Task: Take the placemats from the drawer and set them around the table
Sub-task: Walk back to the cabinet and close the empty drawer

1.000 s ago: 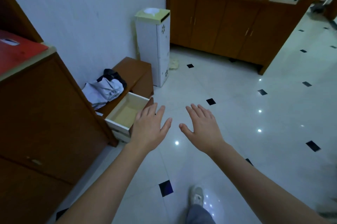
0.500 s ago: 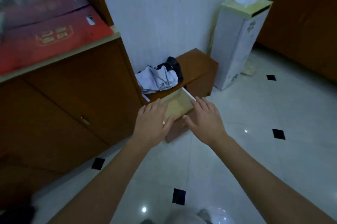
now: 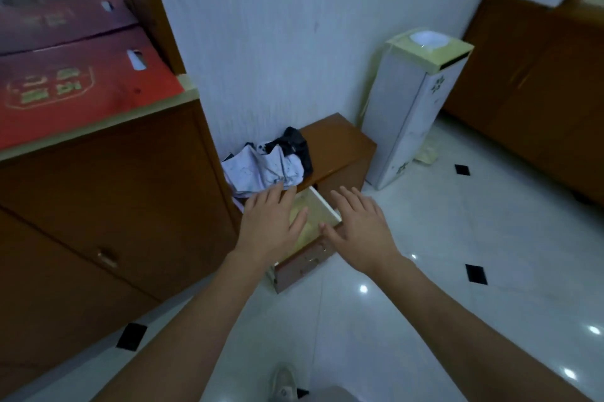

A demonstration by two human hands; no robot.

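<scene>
Both hands are coming closer over the open drawer point(image 3: 322, 210); left hand point(image 3: 271, 225) and right hand point(image 3: 361, 231) are spreading flat, holding nothing; reaching low for the yellow placemats point(image 3: 312, 221) is looking best.

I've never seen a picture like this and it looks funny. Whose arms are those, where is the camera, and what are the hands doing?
The camera sits on a person's head and looks forward and down, so you see that person's own two arms. There is no machine here. The left hand and the right hand are both spread flat, reaching over an open drawer pulled out from a low wooden cabinet. Neither hand holds anything. Inside the drawer there is something pale yellow, perhaps the placemats, but the picture is too blurry to be sure. On top of the low cabinet lies a crumpled cloth. Beside it stands a tall white box. On the left is a big wooden cupboard with a red box on it.
</scene>
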